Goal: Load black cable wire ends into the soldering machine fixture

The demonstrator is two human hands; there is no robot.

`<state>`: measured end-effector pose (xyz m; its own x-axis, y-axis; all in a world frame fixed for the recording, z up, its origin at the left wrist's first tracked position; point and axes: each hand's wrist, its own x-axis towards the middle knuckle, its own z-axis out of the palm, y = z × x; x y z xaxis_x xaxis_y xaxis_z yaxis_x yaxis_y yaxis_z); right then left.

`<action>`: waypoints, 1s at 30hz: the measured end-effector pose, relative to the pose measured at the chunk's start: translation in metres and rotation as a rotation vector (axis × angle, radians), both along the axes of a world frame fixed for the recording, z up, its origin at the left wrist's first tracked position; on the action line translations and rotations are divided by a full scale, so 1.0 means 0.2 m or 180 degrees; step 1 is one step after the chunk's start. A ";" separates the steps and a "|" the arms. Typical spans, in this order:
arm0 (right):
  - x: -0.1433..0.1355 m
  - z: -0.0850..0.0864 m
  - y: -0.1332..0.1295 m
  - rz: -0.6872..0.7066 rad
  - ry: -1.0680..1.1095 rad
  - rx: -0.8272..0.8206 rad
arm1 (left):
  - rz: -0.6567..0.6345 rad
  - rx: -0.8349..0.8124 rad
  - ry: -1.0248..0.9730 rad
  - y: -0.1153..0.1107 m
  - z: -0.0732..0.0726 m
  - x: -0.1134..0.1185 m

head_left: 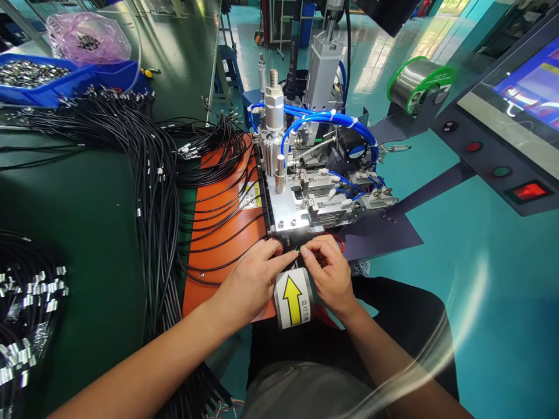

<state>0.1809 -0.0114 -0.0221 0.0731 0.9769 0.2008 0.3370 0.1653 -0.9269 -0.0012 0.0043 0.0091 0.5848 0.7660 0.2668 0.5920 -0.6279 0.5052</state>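
At the front edge of the soldering machine (290,212), both my hands meet over a tiny piece too small to name. My left hand (251,276) is partly closed, its index finger stretched to the right so the tip touches that spot. Whatever lies under its curled fingers is hidden. My right hand (329,270) pinches thumb and index finger together at the same spot. Just below the fingertips is a rounded plate with a yellow arrow label (293,298). Black cables (222,233) lie side by side over the orange sheet (209,256), leading to the machine's left side.
A thick bundle of black cables (152,203) hangs over the green table (87,203). Blue bins (82,81) hold metal connectors at the back left. To the right are a solder spool (414,84) and a control panel (498,157) with buttons. Blue air hoses (336,118) arch above the machine.
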 end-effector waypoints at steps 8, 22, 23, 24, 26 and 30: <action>0.01 0.00 0.01 0.0104 -0.0173 0.0122 | -0.0013 -0.0012 -0.0015 -0.01 0.00 0.00; 0.00 -0.01 0.01 0.0069 -0.0134 0.0060 | 0.0014 0.0075 -0.0050 0.00 0.00 0.00; 0.00 -0.02 0.01 0.0054 -0.0111 0.0020 | 0.0017 0.0073 -0.0047 0.00 0.00 0.00; 0.00 -0.02 0.01 0.0038 -0.0076 -0.0040 | 0.0021 0.0073 -0.0042 0.00 0.00 0.00; 0.00 -0.03 0.01 0.0001 0.0041 -0.0253 | 0.0019 0.0072 -0.0020 0.00 -0.01 0.00; 0.02 -0.03 0.02 -0.0021 0.0483 -0.0899 | -0.0003 0.0120 -0.0022 -0.01 -0.02 -0.01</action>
<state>0.1851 -0.0073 -0.0287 0.0878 0.9919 -0.0921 0.1915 -0.1076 -0.9756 -0.0029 0.0032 0.0058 0.5835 0.7549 0.2996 0.5880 -0.6471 0.4853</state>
